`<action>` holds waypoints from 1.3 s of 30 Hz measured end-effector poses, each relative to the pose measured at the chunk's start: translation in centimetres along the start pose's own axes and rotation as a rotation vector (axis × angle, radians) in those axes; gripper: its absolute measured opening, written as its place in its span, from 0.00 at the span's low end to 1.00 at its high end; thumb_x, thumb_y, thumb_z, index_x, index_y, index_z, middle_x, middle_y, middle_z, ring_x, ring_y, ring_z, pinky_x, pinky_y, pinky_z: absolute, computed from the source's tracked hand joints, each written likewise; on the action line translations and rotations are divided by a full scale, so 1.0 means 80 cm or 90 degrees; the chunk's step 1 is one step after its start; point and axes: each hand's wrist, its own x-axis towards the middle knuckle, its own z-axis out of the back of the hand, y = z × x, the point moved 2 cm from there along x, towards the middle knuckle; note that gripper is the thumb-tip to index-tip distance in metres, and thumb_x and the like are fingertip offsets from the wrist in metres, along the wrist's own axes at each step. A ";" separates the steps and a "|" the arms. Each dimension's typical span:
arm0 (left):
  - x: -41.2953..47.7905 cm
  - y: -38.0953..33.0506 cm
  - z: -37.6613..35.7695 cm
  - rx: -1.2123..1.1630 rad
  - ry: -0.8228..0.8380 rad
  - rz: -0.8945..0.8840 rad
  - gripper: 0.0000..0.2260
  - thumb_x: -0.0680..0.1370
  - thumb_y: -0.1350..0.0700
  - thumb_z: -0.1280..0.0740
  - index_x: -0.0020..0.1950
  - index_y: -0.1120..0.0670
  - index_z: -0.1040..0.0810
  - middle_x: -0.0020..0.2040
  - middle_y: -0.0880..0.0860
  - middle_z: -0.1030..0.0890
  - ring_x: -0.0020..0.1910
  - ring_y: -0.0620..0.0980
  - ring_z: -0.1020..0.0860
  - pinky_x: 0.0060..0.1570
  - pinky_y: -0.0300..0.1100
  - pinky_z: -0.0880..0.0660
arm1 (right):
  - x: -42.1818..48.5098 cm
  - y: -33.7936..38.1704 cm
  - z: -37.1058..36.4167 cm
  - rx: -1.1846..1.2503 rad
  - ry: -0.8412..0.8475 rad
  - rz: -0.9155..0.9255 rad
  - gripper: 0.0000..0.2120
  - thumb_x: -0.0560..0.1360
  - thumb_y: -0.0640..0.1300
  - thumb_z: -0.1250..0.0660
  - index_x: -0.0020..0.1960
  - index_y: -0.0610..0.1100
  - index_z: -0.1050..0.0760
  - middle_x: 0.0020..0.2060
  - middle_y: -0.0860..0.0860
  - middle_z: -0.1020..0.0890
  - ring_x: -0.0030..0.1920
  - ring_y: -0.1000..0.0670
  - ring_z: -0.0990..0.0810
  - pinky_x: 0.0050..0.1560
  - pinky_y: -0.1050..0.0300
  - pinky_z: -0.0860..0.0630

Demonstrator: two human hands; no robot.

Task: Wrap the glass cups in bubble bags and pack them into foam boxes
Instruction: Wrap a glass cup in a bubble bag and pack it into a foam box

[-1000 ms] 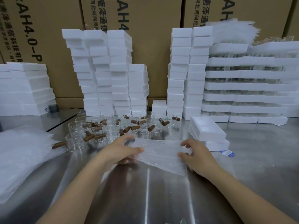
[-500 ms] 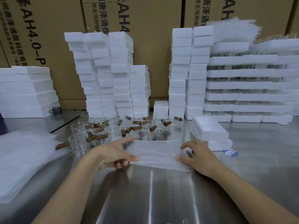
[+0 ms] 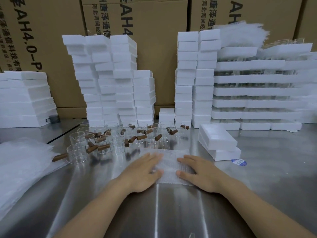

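Observation:
A clear bubble bag (image 3: pixel 169 166) lies flat on the steel table in front of me. My left hand (image 3: pixel 143 172) presses its left part with straight fingers. My right hand (image 3: pixel 199 172) lies flat on its right part. Whether a cup is inside the bag I cannot tell. Just beyond stand several glass cups (image 3: pixel 118 140) with brown wooden handles, one nearest at the left (image 3: pixel 77 154). Two white foam boxes (image 3: pixel 217 143) are stacked to the right of my right hand.
A heap of bubble bags (image 3: pixel 22 167) covers the table's left. Tall stacks of foam boxes (image 3: pixel 111 79) (image 3: pixel 193 74) and foam trays (image 3: pixel 257 93) line the back before cardboard cartons (image 3: pixel 145 23). A blue sticker (image 3: pixel 239 162) lies by the boxes.
Both hands held the bubble bag by its ends and lifted; now they have moved inward and lie flat on it, pressing it onto the table.

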 end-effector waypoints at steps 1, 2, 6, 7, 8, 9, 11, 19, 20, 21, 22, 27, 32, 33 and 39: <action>0.001 0.003 -0.002 0.020 0.046 0.015 0.28 0.87 0.35 0.49 0.87 0.37 0.52 0.88 0.41 0.54 0.86 0.44 0.57 0.85 0.49 0.57 | 0.001 0.000 0.001 0.006 -0.001 -0.001 0.40 0.74 0.80 0.47 0.81 0.63 0.39 0.82 0.58 0.39 0.82 0.53 0.42 0.82 0.50 0.46; 0.002 0.004 -0.002 0.029 0.067 0.024 0.29 0.87 0.34 0.50 0.87 0.37 0.51 0.88 0.42 0.54 0.86 0.44 0.57 0.85 0.49 0.57 | 0.001 0.000 0.002 0.006 -0.001 -0.001 0.41 0.74 0.80 0.47 0.81 0.63 0.39 0.82 0.58 0.38 0.82 0.53 0.41 0.82 0.50 0.45; -0.004 0.003 0.005 0.007 -0.053 0.016 0.30 0.85 0.30 0.48 0.86 0.33 0.49 0.87 0.38 0.53 0.85 0.41 0.56 0.82 0.48 0.57 | -0.006 0.003 0.008 0.014 -0.054 0.009 0.36 0.74 0.77 0.42 0.77 0.61 0.31 0.76 0.59 0.29 0.76 0.56 0.32 0.76 0.54 0.35; -0.005 0.001 0.009 -0.006 -0.087 0.009 0.30 0.85 0.30 0.48 0.86 0.32 0.50 0.87 0.38 0.54 0.85 0.40 0.57 0.83 0.49 0.58 | -0.007 0.005 0.014 0.019 -0.093 0.011 0.33 0.74 0.75 0.41 0.74 0.61 0.28 0.73 0.60 0.26 0.72 0.57 0.29 0.72 0.56 0.32; -0.005 0.001 0.013 -0.019 -0.104 0.004 0.30 0.84 0.29 0.48 0.85 0.32 0.51 0.86 0.37 0.55 0.85 0.40 0.57 0.83 0.50 0.59 | -0.008 0.006 0.022 0.023 -0.144 0.016 0.29 0.76 0.73 0.39 0.71 0.61 0.26 0.69 0.61 0.24 0.68 0.58 0.27 0.69 0.57 0.30; -0.006 0.001 0.015 -0.027 -0.102 0.004 0.31 0.84 0.28 0.48 0.85 0.31 0.52 0.86 0.37 0.56 0.85 0.40 0.58 0.83 0.51 0.59 | -0.009 0.007 0.030 0.025 -0.207 0.022 0.24 0.77 0.69 0.37 0.68 0.60 0.24 0.66 0.61 0.22 0.66 0.59 0.26 0.68 0.56 0.29; -0.006 0.003 0.013 -0.011 -0.049 0.015 0.33 0.83 0.27 0.49 0.86 0.32 0.53 0.86 0.38 0.58 0.85 0.42 0.60 0.83 0.51 0.60 | -0.012 0.007 0.047 0.010 -0.367 0.031 0.17 0.79 0.60 0.31 0.65 0.57 0.22 0.63 0.57 0.21 0.65 0.54 0.25 0.68 0.52 0.28; -0.004 0.013 0.011 -0.010 -0.050 0.046 0.33 0.80 0.24 0.47 0.84 0.34 0.39 0.86 0.41 0.42 0.85 0.47 0.45 0.82 0.54 0.46 | -0.024 -0.043 0.061 -0.105 -0.401 -0.271 0.32 0.77 0.66 0.32 0.77 0.58 0.34 0.82 0.48 0.44 0.82 0.39 0.47 0.79 0.37 0.44; -0.002 0.018 0.016 -0.032 -0.122 0.057 0.30 0.81 0.26 0.45 0.81 0.35 0.34 0.83 0.40 0.35 0.83 0.47 0.38 0.80 0.55 0.40 | -0.026 -0.049 0.060 -0.090 -0.381 -0.290 0.33 0.76 0.67 0.32 0.77 0.58 0.34 0.82 0.48 0.45 0.82 0.39 0.47 0.79 0.36 0.44; 0.000 0.026 0.023 -0.054 -0.208 0.075 0.26 0.82 0.29 0.42 0.78 0.35 0.29 0.78 0.40 0.29 0.77 0.46 0.30 0.77 0.55 0.32 | -0.027 -0.053 0.059 -0.068 -0.372 -0.305 0.33 0.75 0.68 0.32 0.77 0.59 0.34 0.82 0.47 0.45 0.81 0.39 0.46 0.78 0.35 0.43; 0.003 0.035 0.029 -0.080 -0.291 0.101 0.22 0.83 0.33 0.39 0.75 0.36 0.26 0.72 0.41 0.24 0.69 0.44 0.24 0.70 0.54 0.25 | -0.027 -0.056 0.059 -0.040 -0.369 -0.318 0.34 0.74 0.69 0.31 0.76 0.59 0.33 0.82 0.47 0.44 0.81 0.38 0.45 0.77 0.33 0.41; 0.012 0.085 0.025 -0.272 -0.358 0.226 0.20 0.82 0.42 0.31 0.75 0.34 0.27 0.49 0.43 0.18 0.46 0.38 0.22 0.41 0.38 0.28 | -0.025 -0.060 0.059 0.037 -0.372 -0.332 0.36 0.72 0.72 0.31 0.74 0.58 0.32 0.81 0.48 0.43 0.77 0.36 0.38 0.69 0.31 0.31; 0.023 0.094 0.023 -0.381 -0.254 0.286 0.25 0.80 0.39 0.31 0.77 0.34 0.28 0.61 0.42 0.16 0.60 0.49 0.18 0.67 0.57 0.23 | -0.023 -0.061 0.058 0.046 -0.374 -0.328 0.33 0.73 0.70 0.30 0.72 0.57 0.31 0.80 0.49 0.43 0.75 0.35 0.36 0.67 0.31 0.28; 0.023 0.093 0.024 -0.368 -0.252 0.297 0.25 0.79 0.38 0.31 0.77 0.36 0.27 0.66 0.42 0.17 0.64 0.50 0.19 0.69 0.56 0.25 | -0.023 -0.061 0.057 0.050 -0.376 -0.327 0.32 0.73 0.70 0.30 0.72 0.57 0.31 0.80 0.50 0.43 0.75 0.35 0.36 0.67 0.31 0.28; 0.019 0.088 0.027 -0.424 -0.309 0.303 0.20 0.81 0.45 0.29 0.73 0.40 0.26 0.61 0.46 0.18 0.58 0.51 0.18 0.64 0.55 0.21 | -0.022 -0.062 0.057 0.048 -0.378 -0.317 0.31 0.74 0.70 0.31 0.71 0.56 0.31 0.80 0.50 0.43 0.75 0.35 0.36 0.67 0.30 0.28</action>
